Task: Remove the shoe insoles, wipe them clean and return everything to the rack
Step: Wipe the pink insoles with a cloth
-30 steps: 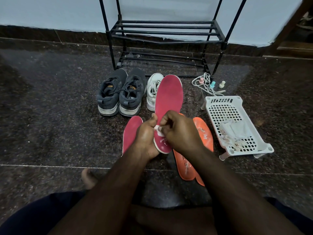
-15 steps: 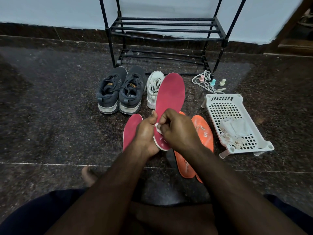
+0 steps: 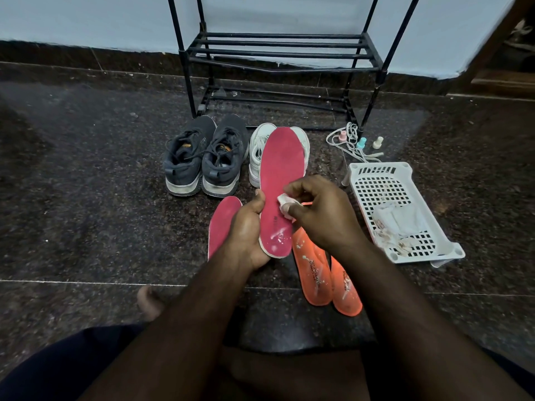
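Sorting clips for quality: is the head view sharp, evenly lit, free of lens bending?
Head view: hands, red insole and wipe are sharp; wide-angle bending curves the wall base and splays the rack; dim light, dark corners, faint sheen on the floor.

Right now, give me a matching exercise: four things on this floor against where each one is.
Things:
1. red insole
2. wipe
3. orange insoles
4. dark grey shoes

Places:
A. flat on the floor under the right hand
B. side by side in front of the rack
C. gripped at its edge by the left hand
D. pinched in the right hand's fingers

Pairs: 1-C, 2-D, 3-A, 4-B
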A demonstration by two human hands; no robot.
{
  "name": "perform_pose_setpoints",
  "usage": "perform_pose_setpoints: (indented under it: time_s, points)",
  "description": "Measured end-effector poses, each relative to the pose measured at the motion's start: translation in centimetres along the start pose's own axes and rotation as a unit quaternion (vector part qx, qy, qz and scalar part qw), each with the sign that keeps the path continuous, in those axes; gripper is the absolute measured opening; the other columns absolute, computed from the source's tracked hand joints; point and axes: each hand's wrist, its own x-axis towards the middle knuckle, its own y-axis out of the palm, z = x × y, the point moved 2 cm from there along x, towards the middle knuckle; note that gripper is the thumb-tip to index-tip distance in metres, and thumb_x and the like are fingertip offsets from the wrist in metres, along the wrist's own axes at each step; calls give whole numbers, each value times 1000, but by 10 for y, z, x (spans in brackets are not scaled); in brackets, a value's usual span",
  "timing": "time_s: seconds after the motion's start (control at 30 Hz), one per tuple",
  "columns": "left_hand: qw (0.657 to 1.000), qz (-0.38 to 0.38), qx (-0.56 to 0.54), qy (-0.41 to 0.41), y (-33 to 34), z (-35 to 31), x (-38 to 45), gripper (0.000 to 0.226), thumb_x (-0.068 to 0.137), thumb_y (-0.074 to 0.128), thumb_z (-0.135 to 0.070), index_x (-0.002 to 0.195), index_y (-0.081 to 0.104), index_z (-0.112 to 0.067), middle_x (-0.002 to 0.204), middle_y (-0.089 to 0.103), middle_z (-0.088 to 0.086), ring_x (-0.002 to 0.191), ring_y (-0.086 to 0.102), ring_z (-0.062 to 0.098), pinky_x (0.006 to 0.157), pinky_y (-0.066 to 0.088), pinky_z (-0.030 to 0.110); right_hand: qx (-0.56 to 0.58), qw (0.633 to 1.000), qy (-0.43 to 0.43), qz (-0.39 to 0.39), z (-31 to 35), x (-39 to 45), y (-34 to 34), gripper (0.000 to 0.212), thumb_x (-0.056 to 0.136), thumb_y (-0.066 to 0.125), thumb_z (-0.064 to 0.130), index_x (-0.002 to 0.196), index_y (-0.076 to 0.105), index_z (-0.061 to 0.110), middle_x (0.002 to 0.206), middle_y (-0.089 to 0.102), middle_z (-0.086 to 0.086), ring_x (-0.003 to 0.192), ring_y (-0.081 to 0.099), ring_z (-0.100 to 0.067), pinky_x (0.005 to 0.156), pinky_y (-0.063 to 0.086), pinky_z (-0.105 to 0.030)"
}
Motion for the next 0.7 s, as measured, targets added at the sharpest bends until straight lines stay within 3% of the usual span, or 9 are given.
perform_pose_setpoints:
  time_s: [0.07,0.17,0.27,0.37,0.53,0.7]
  points:
    - [1000,0,9,13,0,-1,-1,53,106,37,-44,112,65,1,97,74,19,83,75,28,76,63,37,-43,999,-28,1,-1,0,5,20,77,80,11,95,75,16,94,63,6,87,60,-6,81,46,-15]
    - [999,8,35,29,0,1,-3,37,106,43,-32,119,61,-3,93,73,16,78,74,24,76,62,35,-84,995,-59,9,-1,0,10,17,81,76,11,98,77,13,96,63,1,90,59,-11,83,43,-15]
    - [998,-11,45,34,-5,1,1,35,106,42,-32,123,59,-6,92,73,15,78,72,25,79,60,39,-137,984,-102,48,1,-2,12,19,82,68,2,97,78,9,93,66,-8,89,62,-23,83,51,-33]
    - [998,-31,46,35,-6,1,3,46,106,40,-38,130,57,-3,98,73,18,83,72,29,84,55,44,-158,980,-111,57,2,-4,14,23,75,64,0,88,79,10,84,71,-9,82,66,-27,75,54,-41]
    - [997,-52,46,38,-9,-2,8,56,105,40,-43,142,50,-2,123,67,20,111,67,34,95,54,44,-173,976,-38,125,6,-11,26,22,78,67,10,91,78,25,93,73,0,91,66,-21,82,52,-37]
    - [997,-45,32,49,-9,-7,8,51,107,37,-42,134,54,-3,96,74,17,80,74,28,74,62,38,-147,985,-39,76,7,-12,23,26,78,61,4,95,77,16,93,70,-8,92,64,-28,81,51,-42]
